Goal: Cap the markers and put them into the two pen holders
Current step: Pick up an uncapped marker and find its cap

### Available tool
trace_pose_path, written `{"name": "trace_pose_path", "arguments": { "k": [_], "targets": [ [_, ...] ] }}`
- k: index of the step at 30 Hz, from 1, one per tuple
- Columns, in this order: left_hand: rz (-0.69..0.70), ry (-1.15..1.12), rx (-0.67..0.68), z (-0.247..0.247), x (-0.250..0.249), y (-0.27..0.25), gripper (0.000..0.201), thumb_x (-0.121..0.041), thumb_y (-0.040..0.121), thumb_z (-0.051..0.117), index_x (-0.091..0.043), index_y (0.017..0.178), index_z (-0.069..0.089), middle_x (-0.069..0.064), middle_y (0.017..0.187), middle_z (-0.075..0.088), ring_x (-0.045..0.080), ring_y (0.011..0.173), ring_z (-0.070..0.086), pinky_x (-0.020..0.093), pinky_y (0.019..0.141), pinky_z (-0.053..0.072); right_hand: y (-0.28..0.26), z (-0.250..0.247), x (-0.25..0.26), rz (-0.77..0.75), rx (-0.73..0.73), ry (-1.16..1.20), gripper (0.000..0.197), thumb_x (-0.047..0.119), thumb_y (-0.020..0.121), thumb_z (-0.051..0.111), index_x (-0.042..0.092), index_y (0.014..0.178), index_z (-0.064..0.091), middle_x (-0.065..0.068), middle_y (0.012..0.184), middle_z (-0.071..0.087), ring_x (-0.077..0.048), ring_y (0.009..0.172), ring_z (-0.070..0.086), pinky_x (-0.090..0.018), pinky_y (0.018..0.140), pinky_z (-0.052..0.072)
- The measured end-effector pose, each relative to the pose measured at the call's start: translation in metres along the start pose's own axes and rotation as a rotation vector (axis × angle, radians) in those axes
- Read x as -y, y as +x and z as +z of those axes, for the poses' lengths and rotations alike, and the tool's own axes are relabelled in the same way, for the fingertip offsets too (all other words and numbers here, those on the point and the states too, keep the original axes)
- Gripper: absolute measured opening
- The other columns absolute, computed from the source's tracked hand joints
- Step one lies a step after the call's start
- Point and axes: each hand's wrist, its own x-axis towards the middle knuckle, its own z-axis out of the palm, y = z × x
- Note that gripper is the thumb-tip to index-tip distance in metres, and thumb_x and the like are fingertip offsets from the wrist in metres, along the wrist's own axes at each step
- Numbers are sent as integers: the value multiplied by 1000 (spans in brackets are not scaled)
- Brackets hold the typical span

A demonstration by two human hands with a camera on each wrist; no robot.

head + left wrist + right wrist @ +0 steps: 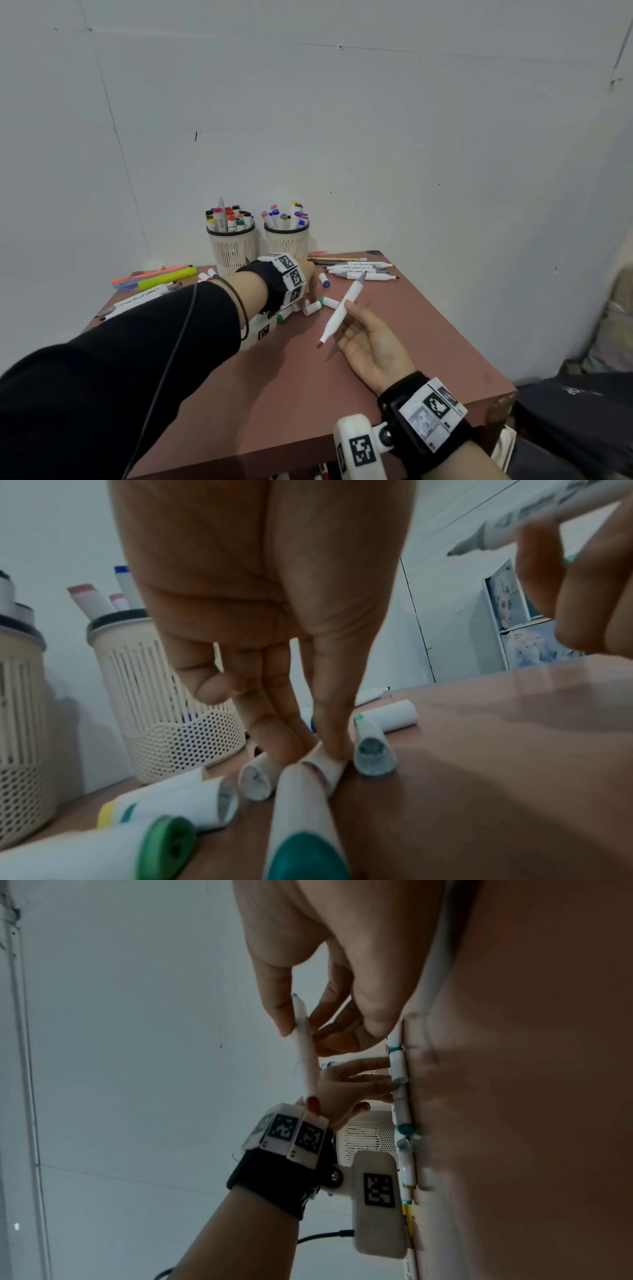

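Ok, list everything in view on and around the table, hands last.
pen holders: two, cream with dark rims, table's back edge, full of capped markers.
loose caps: several, white with green or blue ends, table centre.
uncapped markers: a few, white, back right.
highlighter: one, yellow, back left beside an orange pen.
held marker: one, white, red and grey tips bare.
table: one, reddish-brown.
left hand: fingertips down on a cap among the loose caps.
right hand: holds the held marker above the table.

Left hand reaches forward, fingers straight down; right hand palm-up, fingers curled.
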Motion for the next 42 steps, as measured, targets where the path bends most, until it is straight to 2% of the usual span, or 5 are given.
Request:
{"name": "trace_pose_path", "arguments": {
  "k": [9, 18, 24, 28, 42],
  "targets": [
    [-38, -104, -141, -6, 9, -11, 35, -18, 79, 71, -16, 114, 68, 4, 119, 63, 20, 106, 59, 36, 94, 49, -5, 3, 2, -13, -6, 51, 3, 3, 86, 57, 3, 87, 60, -11, 80, 70, -19, 72, 67, -27, 64, 58],
    [-15, -549, -481, -11, 12, -96, 9, -17, 80, 73, -17, 81, 64, -4, 78, 65, 9, 71, 63, 21, 66, 51, -13, 9, 5, -45, -23, 122, 12, 3, 91, 53, 7, 80, 55, -8, 63, 66, -15, 58, 67, -24, 56, 56],
    [-8, -924, -607, 22, 14, -152, 17, -15, 77, 76, -16, 77, 59, 8, 79, 69, 14, 68, 64, 19, 56, 50, -11, 9, -4, -28, -7, 98, 13, 5, 90, 55, 7, 77, 59, -21, 113, 58, -21, 83, 60, -25, 63, 57],
    [-41, -1315, -609, 49, 16, -176, 13, -9, 80, 72, -11, 80, 59, 10, 82, 70, 16, 69, 66, 17, 49, 43, -13, 14, -11, -33, -16, 94, 32, 4, 89, 55, 7, 60, 68, -16, 97, 60, -22, 82, 61, -26, 63, 56],
    [-109, -1921, -747, 134, 11, -187, 10, -1, 87, 61, -3, 94, 67, 11, 81, 68, 17, 68, 60, 19, 59, 48, -19, 37, -39, 18, -30, 124, 13, -1, 90, 53, 7, 81, 58, -8, 66, 67, -19, 78, 61, -27, 67, 56]
  ]
}}
